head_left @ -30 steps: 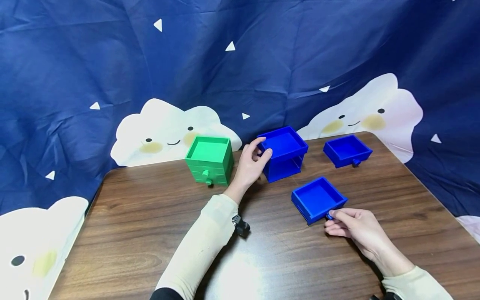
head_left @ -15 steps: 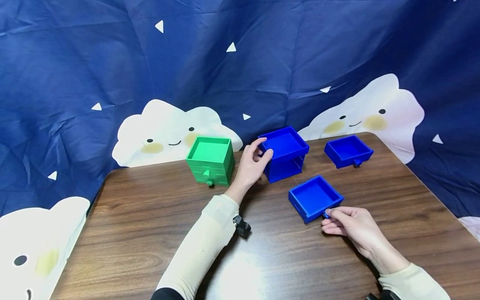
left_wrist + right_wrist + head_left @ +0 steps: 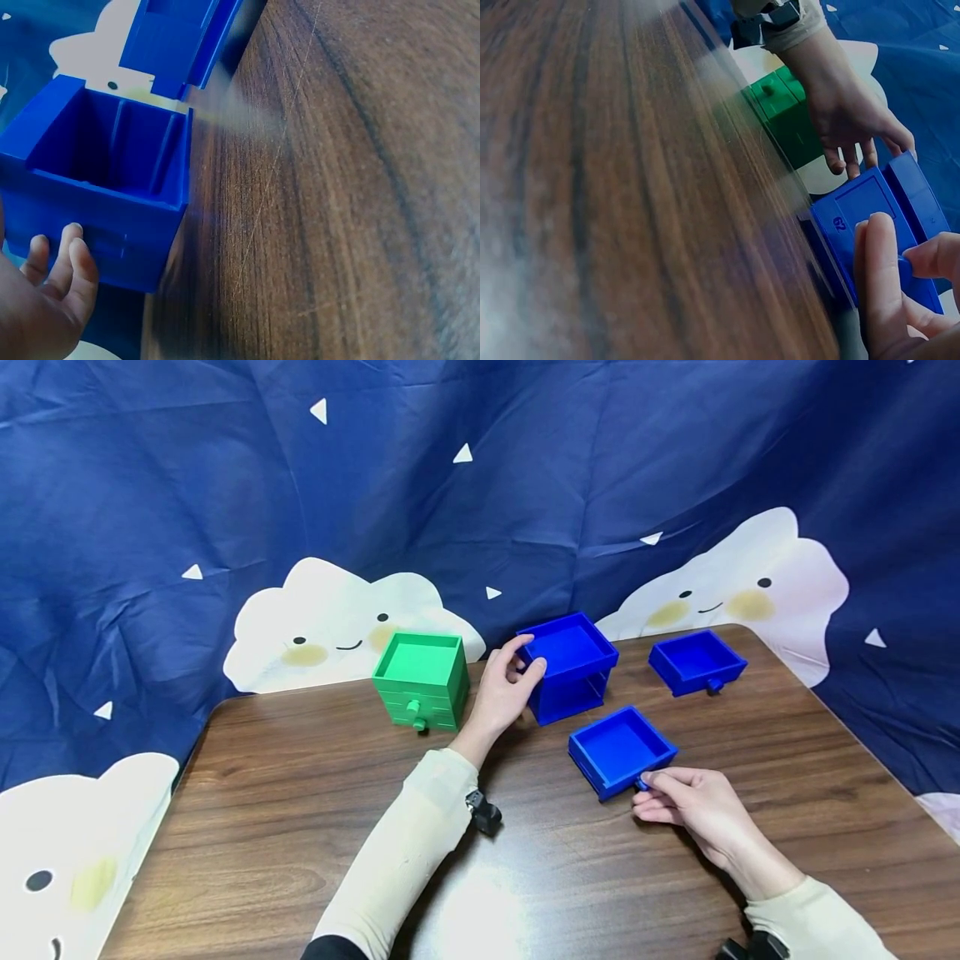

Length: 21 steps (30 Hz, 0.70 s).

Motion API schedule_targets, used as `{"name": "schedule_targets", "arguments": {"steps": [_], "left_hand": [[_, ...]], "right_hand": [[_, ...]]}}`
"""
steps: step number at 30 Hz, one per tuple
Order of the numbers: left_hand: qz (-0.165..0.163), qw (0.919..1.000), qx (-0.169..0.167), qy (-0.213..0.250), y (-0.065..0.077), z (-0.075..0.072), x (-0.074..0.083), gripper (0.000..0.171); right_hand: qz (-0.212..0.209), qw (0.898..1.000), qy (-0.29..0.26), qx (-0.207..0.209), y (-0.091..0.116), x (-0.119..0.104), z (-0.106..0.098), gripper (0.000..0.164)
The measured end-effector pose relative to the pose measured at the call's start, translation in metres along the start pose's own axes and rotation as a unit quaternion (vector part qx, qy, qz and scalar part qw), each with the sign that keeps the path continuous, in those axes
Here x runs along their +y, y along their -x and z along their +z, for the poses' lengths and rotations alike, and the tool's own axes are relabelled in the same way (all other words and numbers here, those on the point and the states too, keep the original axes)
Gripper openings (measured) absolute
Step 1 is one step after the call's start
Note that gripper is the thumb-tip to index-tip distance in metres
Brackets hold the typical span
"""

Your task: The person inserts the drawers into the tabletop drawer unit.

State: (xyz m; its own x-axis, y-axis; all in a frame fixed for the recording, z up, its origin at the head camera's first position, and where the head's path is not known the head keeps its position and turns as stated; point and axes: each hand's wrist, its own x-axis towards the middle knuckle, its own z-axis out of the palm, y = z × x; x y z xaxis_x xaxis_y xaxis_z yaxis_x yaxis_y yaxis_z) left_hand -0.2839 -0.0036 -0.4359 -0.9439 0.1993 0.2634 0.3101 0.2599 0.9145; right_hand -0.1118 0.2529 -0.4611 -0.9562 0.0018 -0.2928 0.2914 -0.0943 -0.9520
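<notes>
My left hand (image 3: 504, 687) holds the left side of a blue open-fronted cabinet (image 3: 570, 647), thumb near its front corner and index finger at the top rim. In the left wrist view the other fingers (image 3: 79, 262) lie against the cabinet's side wall, and its hollow inside shows two ridges. My right hand (image 3: 701, 810) pinches the small knob (image 3: 641, 783) of a blue drawer (image 3: 618, 747) between thumb and fingers. This drawer is in front of the cabinet and slightly right, its back edge toward the opening. In the right wrist view the drawer's front (image 3: 862, 202) faces my fingers.
A second blue drawer (image 3: 697, 662) with a knob sits on the wooden table (image 3: 300, 827) right of the cabinet. Left of my left hand stands a green cabinet (image 3: 420, 681) with two knobs. A blue cloth with clouds (image 3: 480, 485) hangs behind the table.
My right hand has moved the held drawer left and slightly back, closer to the blue cabinet. The left hand, the cabinet and the second drawer have stayed in place.
</notes>
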Motion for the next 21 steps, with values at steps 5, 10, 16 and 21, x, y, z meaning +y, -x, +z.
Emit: {"name": "schedule_targets", "arguments": {"steps": [5,10,16,21], "left_hand": [[-0.001,1.0,-0.001,0.001,0.0008,0.0003,0.0003,0.049],[0.001,1.0,-0.003,0.002,0.0004,0.0006,-0.0009,0.049],[0.006,1.0,-0.001,0.007,-0.0003,0.0008,-0.0013,0.049],[0.007,1.0,0.0,0.006,-0.0003,0.0007,-0.0009,0.049]], "right_hand": [[0.0,1.0,0.019,0.001,-0.0019,-0.0004,0.0034,0.021],[-0.002,1.0,0.031,0.001,-0.0032,-0.0011,0.005,0.025],[-0.001,1.0,0.027,0.0,-0.0054,-0.0023,0.0078,0.024],[-0.004,1.0,0.027,0.002,-0.0093,-0.0035,0.0097,0.027]]}}
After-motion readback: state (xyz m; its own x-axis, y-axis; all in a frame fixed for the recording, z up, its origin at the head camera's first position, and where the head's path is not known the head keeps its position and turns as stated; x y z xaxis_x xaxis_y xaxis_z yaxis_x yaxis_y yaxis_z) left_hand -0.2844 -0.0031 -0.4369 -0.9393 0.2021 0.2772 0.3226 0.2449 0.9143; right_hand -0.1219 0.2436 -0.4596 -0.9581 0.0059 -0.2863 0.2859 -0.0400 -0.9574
